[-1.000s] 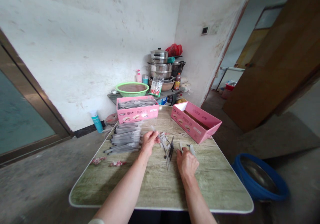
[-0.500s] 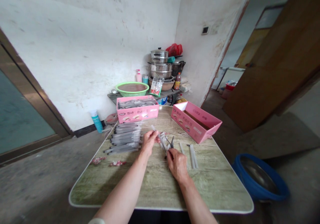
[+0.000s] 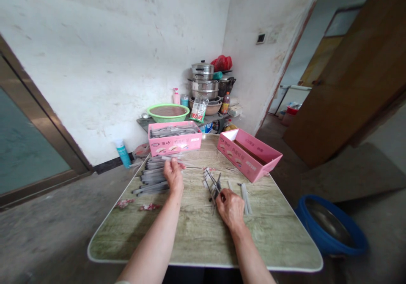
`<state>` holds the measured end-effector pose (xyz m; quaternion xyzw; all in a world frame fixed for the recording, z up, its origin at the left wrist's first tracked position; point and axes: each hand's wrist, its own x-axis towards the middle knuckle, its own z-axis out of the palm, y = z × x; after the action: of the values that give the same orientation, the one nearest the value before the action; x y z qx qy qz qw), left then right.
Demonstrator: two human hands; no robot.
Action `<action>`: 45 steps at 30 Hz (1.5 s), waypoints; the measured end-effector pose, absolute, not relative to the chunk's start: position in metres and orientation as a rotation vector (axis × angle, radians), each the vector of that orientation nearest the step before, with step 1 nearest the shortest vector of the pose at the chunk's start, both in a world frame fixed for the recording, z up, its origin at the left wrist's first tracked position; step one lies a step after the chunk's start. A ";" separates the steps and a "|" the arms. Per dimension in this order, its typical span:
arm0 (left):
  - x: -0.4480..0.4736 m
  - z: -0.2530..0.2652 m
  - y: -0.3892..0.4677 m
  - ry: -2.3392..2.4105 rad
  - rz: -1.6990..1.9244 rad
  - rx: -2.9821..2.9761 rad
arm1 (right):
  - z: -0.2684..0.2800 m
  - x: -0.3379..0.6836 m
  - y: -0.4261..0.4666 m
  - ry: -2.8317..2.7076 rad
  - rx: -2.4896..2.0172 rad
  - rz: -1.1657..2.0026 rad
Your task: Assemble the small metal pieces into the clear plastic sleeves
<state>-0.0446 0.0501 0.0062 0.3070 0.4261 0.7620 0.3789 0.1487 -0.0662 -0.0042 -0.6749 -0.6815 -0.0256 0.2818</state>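
Note:
My left hand is closed in a pinch on a slim translucent tube, over the right side of a pile of similar dark-tipped tubes. A thin dark rod reaches rightward from these fingers. My right hand has its fingers curled at a small heap of thin dark rods and pale pieces. At least one dark rod seems to run into its fingertips, which are partly hidden. Several clear tubes lie just right of this hand.
A pink box full of tubes stands behind the pile. Another pink box sits tilted at the back right of the table. Behind are a green basin and stacked pots. A blue tub is at right.
My left hand has moved left, away from the heap, to the tube pile with a tube in its fingers. My right hand has shifted slightly right and stays by the heap.

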 end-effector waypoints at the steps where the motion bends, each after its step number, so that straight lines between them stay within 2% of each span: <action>1: -0.042 0.007 0.049 1.043 1.929 0.808 | -0.005 0.148 -0.066 -1.831 -1.807 -0.067; 9: -0.008 0.011 0.025 0.697 1.275 1.081 | -0.001 0.147 -0.068 -1.602 -1.586 0.135; 14: -0.004 0.015 0.015 0.621 1.054 1.215 | 0.005 0.142 -0.068 -1.648 -1.406 0.396; 17: -0.005 0.016 0.015 0.596 1.035 1.235 | 0.007 0.139 -0.067 -1.632 -1.301 0.545; 23: -0.011 0.013 0.023 0.617 1.247 1.163 | 0.002 0.138 -0.065 -1.509 -1.248 0.842; 32: -0.011 0.013 0.024 0.625 1.215 1.156 | -0.008 0.140 -0.059 -1.379 -1.179 1.142; 35: -0.011 0.012 0.024 0.693 1.230 1.166 | -0.006 0.140 -0.059 -1.417 -1.204 1.064; 45: -0.006 0.009 0.024 0.795 1.275 1.027 | -0.011 0.135 -0.060 -1.760 -1.450 0.221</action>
<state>-0.0057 0.0240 0.0093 0.4454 0.3449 0.5529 0.6139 0.1350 -0.0603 -0.0105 -0.5766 -0.6997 0.0877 0.4126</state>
